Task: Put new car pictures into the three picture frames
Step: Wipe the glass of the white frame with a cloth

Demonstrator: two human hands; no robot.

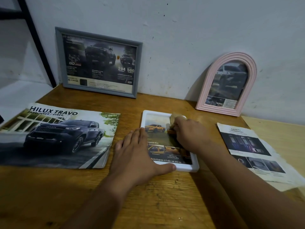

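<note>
White frame: we see the white frame (170, 167) lying flat on the bench (165, 204), face up, with an orange-truck picture (158, 139) in it. Its long axis runs away from us, tipped a little to the left at the far end.

Left hand: our left hand (137, 156) lies flat along the frame's left edge, fingers (132, 138) straight, thumb stretched along the near rim. It pins the frame and grips nothing.

Right hand: our right hand (188, 134) sits over the frame's upper right, fingers curled round a small tan wad, seemingly a cloth (175, 117). We cannot tell exactly how it is held.

Key relation: the frame lies directly under both hands. The right hand is at the far end, so most of the glass stretches from it back toward us, along the long axis.

Step, as we judge it: wiping the front, with the left hand steadying.

Other frames: the grey frame (99, 63) and the pink arched frame (227, 83) lean on the wall, each holding a car picture.

Papers: a Hilux brochure (56, 138) lies left of the frame, a safety leaflet (247, 149) to the right.
</note>
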